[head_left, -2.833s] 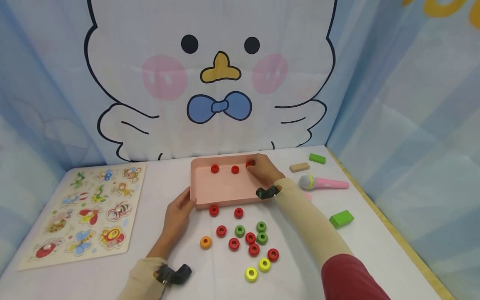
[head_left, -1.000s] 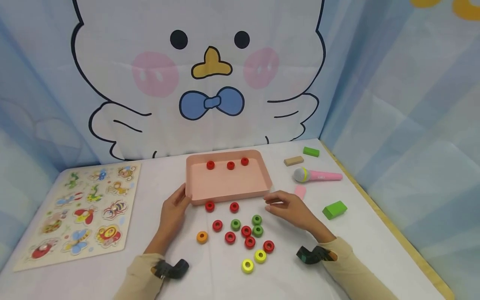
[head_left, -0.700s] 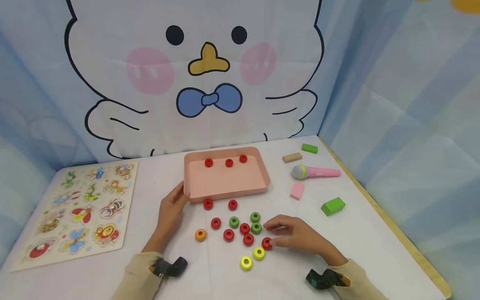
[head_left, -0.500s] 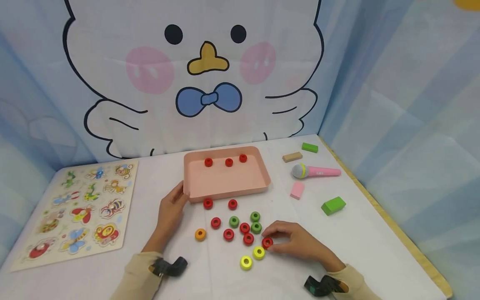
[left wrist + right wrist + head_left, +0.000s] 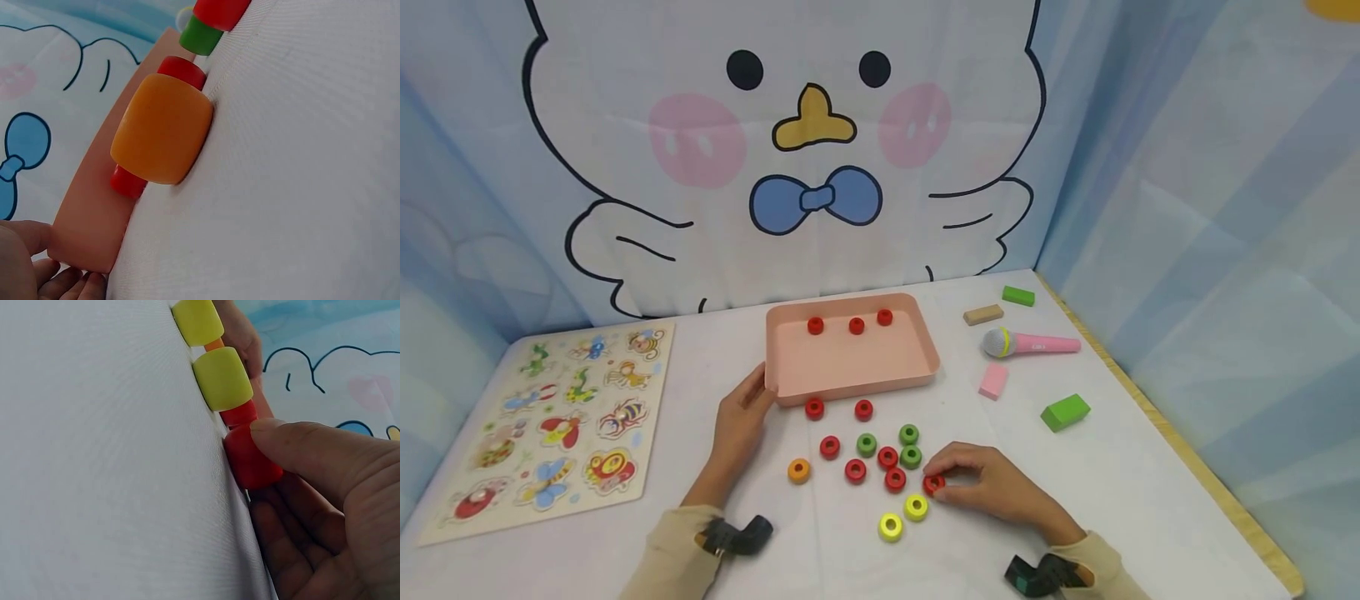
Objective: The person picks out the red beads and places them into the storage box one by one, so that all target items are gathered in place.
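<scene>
Barely moved since half a second ago: right hand (image 5: 992, 487) still parked at lower centre of the head view, now pinching the red ring (image 5: 933, 483) between thumb and fingers (image 5: 300, 447), ring sitting on the table (image 5: 1120, 500) just right of the loose pile. Earlier on, was up in the pink tray (image 5: 850, 371) dropping a ring, then came back down to the pile.

Left hand (image 5: 737, 429) resting against the tray's near-left corner, fingers relaxed and spread, same as before. Fingertips touching the tray edge in the left wrist view, lower left of frame.

Three red rings (image 5: 856, 325) lined up along the tray's far wall, centre of the frame. Below the tray: more red ones, three green rings (image 5: 910, 454), an orange ring (image 5: 799, 471) left of the bunch, two yellow rings (image 5: 902, 517) just beside the pinched one.

Animal puzzle board (image 5: 557, 417) at left. Over at right: toy microphone (image 5: 1030, 343), pink block (image 5: 992, 381), green block (image 5: 1065, 412), and up near the back wall a tan block (image 5: 983, 314) and a smaller green block (image 5: 1018, 296).
</scene>
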### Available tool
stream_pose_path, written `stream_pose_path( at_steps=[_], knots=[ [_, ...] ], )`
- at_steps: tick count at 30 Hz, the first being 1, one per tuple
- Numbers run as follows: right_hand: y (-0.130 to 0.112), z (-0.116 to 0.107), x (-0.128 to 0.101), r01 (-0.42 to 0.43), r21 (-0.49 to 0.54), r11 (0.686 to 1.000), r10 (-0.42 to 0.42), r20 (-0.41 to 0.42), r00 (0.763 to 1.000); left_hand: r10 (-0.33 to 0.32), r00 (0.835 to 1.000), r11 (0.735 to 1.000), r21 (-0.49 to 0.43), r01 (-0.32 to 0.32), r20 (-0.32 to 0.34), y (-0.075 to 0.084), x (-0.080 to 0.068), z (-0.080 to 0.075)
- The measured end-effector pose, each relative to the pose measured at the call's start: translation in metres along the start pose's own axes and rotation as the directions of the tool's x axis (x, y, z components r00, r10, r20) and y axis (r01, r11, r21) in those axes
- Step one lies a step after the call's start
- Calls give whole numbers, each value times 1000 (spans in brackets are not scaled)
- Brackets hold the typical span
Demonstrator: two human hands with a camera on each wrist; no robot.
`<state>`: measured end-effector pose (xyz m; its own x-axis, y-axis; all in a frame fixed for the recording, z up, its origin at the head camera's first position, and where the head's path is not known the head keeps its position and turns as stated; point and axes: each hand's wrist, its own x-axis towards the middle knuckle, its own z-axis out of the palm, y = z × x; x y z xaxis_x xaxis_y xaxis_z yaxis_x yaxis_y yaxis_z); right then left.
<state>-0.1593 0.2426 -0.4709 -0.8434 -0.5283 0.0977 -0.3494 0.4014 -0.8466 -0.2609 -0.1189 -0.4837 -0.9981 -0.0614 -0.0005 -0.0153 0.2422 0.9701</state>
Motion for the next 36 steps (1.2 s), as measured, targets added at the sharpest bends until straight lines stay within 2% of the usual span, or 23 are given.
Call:
stream_pose_path(
  at_steps=[13, 17, 20, 24, 28, 32, 36],
  knots=[
    [3, 2, 3, 1, 41, 999, 0, -9, 1000, 6, 1000, 1000, -2, -6, 2, -3, 1, -3],
    [1, -4, 6, -41, 78, 996, 38, 39, 999, 8, 1000, 1000, -5, -8, 3, -2, 1, -1],
    [-3, -15, 16, -74, 35, 997, 70, 109, 992, 2, 1000, 1000, -5, -2, 5, -2, 1, 0],
    [-12, -33, 42, -60, -41, 997, 67, 185, 980, -8, 1000, 1000, -3, 8, 4, -2, 1, 1],
    [-23, -50, 80, -28, -72, 997, 42, 203, 978, -16, 1000, 1000, -10, 16, 6, -2, 1, 2],
    [-33, -59, 129, 3, -132, 991, 24, 199, 980, -13, 1000, 1000, -17, 13, 5, -3, 1, 2],
    [-41, -56, 185, 3, -197, 980, 35, 191, 981, 4, 1000, 1000, -26, -4, 2, -5, 2, 2]
  ],
)
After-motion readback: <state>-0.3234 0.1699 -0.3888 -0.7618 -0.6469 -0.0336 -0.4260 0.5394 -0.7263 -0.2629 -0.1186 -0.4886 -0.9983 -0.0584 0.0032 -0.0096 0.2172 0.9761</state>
